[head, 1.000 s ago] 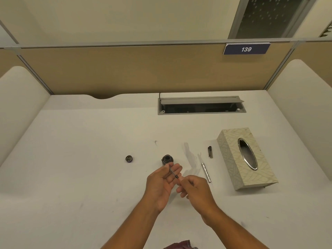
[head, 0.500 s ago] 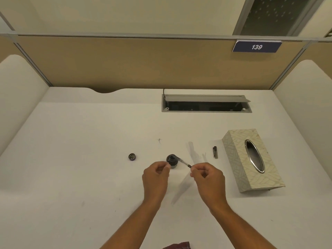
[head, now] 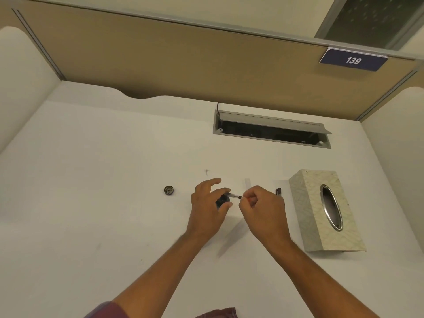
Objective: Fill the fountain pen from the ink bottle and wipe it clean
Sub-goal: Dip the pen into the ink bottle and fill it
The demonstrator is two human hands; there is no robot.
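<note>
Gripping the small dark ink bottle (head: 222,200) between thumb and curled fingers, the left hand (head: 207,206) steadies it on the white surface (head: 103,203), with the index finger lifted and stretched forward above it. The right hand (head: 263,208) pinches the back end of the fountain pen (head: 234,196) between thumb and forefinger, the other fingers curled in; the pen is a slim, partly clear section that slants down and to the left, and its front end reaches the mouth of the bottle, though whether the tip sits in the ink is hidden by the left hand's fingers. Bottle and pen lie near the middle of the surface, just between the two hands. The bottle cap (head: 169,190) sits by itself well to the left of the left hand, open side up. A short dark pen part (head: 278,191) lies just behind the right hand, between it and the tissue box (head: 307,203), which stands at the right with its oval metal-rimmed slot facing up. A faint pale strip (head: 247,183) lies on the surface just beyond the right hand's knuckles; what it is I cannot tell. Farther back, a grey cable hatch (head: 270,129) is set into the surface with its lid propped open, and a dark blue plate reading 139 (head: 353,60) hangs on the partition rail above
</note>
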